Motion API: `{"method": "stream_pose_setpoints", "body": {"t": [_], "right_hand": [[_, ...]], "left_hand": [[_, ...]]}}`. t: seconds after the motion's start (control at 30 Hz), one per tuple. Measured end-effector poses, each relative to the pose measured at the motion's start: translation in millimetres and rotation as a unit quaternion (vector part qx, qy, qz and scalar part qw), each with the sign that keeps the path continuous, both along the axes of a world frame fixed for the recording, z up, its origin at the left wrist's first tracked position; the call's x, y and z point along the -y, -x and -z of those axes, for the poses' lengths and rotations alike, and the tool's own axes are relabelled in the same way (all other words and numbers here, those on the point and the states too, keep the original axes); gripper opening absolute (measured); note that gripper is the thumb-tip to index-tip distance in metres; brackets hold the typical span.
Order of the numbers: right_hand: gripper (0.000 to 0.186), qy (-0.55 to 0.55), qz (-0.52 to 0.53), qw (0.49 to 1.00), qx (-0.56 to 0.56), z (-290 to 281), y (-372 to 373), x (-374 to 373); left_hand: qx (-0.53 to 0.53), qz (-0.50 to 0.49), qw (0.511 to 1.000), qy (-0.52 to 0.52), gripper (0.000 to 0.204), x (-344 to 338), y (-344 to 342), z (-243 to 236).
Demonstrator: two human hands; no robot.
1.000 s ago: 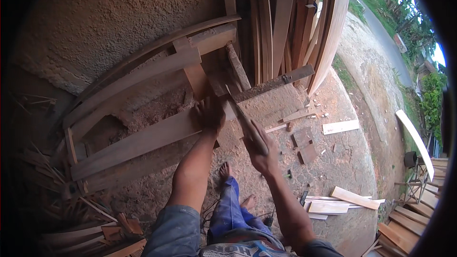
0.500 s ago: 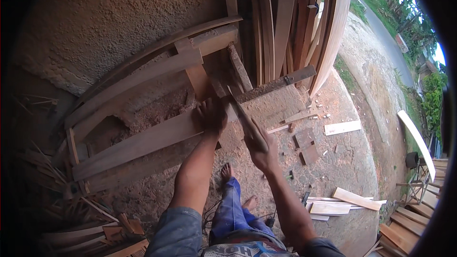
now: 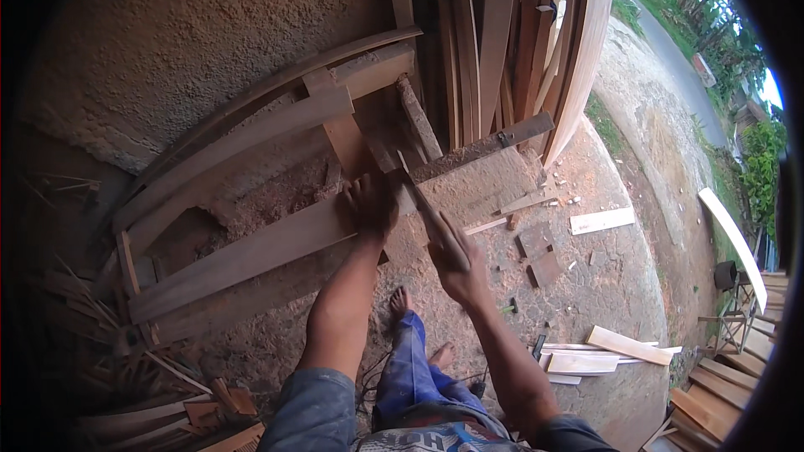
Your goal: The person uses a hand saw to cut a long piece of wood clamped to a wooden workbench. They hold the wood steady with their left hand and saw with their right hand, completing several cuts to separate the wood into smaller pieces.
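Observation:
My left hand [image 3: 373, 203] is closed over the right end of a long pale wooden board [image 3: 243, 266], gripping it near the middle of the view. That board is part of a low wooden frame lying before me. In my right hand [image 3: 461, 266] is what looks like a handsaw [image 3: 433, 222], its narrow blade seen almost edge-on. The tool points away from me and crosses the board's end just right of my left hand. Where the blade meets the wood is too dim to make out. A crosspiece [image 3: 347, 141] runs from the far board toward my left hand.
A rough beam [image 3: 486, 146] juts rightward beyond the saw. Tall planks [image 3: 498, 42] lean at the back beside a rough wall [image 3: 209, 42]. Offcuts [image 3: 584, 363] lie on the dusty floor at right, and scrap wood [image 3: 167, 414] fills the lower left. My bare feet [image 3: 400, 303] stand close by.
The whole view has shifted slightly. My right hand and the saw have moved barely, if at all; my left hand keeps its place on the board.

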State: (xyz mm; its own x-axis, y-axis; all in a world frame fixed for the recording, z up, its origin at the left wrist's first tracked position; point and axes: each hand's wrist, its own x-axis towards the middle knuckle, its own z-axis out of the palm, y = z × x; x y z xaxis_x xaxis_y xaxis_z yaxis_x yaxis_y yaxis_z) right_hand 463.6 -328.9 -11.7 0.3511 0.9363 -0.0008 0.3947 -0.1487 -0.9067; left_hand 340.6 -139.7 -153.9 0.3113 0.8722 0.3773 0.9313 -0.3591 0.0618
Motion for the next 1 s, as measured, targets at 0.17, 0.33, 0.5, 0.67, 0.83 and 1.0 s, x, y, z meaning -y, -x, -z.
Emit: {"method": "stream_pose_setpoints", "body": {"t": [0.17,0.33,0.5,0.67,0.83,1.0], "right_hand": [[0.052,-0.015,-0.014,0.999,-0.027,-14.6,9.7,-18.1],[0.06,0.058,-0.025,0.991,0.117,-35.6,3.7,188.1],[0.053,-0.019,0.005,0.999,0.038,-5.7,-0.7,3.3],[0.057,0.003,0.01,0.999,-0.049,-12.3,11.5,-3.6],[0.059,0.075,-0.009,0.996,0.057,-41.1,9.3,190.8],[0.05,-0.011,0.002,1.0,-0.01,2.2,6.2,-5.7]], "left_hand": [[-0.046,-0.012,0.998,0.035,0.04,-1.6,12.7,5.2],[0.065,-0.011,0.997,0.036,0.037,2.1,8.4,-2.8],[0.025,-0.016,0.999,0.028,0.033,-3.0,-0.7,2.6],[-0.009,-0.007,0.998,0.055,0.031,-2.2,14.4,6.9],[0.043,-0.016,0.999,0.006,0.04,-2.8,12.9,3.1],[0.035,-0.027,0.995,0.087,0.047,-5.6,3.7,4.9]]}}
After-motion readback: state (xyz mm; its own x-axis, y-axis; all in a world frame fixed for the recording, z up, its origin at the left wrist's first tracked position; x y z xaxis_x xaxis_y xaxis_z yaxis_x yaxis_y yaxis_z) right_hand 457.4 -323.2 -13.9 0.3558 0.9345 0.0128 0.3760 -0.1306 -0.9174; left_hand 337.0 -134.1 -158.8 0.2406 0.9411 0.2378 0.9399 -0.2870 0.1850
